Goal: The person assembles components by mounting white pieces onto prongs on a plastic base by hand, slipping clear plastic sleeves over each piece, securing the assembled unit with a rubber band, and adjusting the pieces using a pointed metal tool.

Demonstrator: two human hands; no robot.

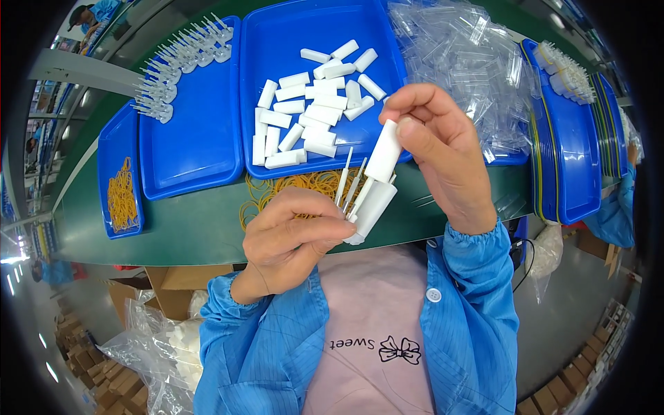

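Pinched between the fingers of my left hand (294,235) is a pale plastic part with several thin prongs (344,181). One white sleeve-like piece (375,207) stands over part of it, leaning up to the right. My right hand (446,155) grips the upper end of a second white piece (384,152) between thumb and fingers. The lower end of that piece meets the top of a prong; whether the prong is inside it I cannot tell. Behind my hands, more white pieces (327,114) lie scattered in a blue tray (277,31).
Yellow rubber bands (270,188) lie on the green table (200,232) and in a small tray (105,149) at left. Pronged parts (173,69) line another blue tray (190,162). Clear plastic pieces (463,83) heap at right, beside stacked trays (579,169) holding white parts (564,72).
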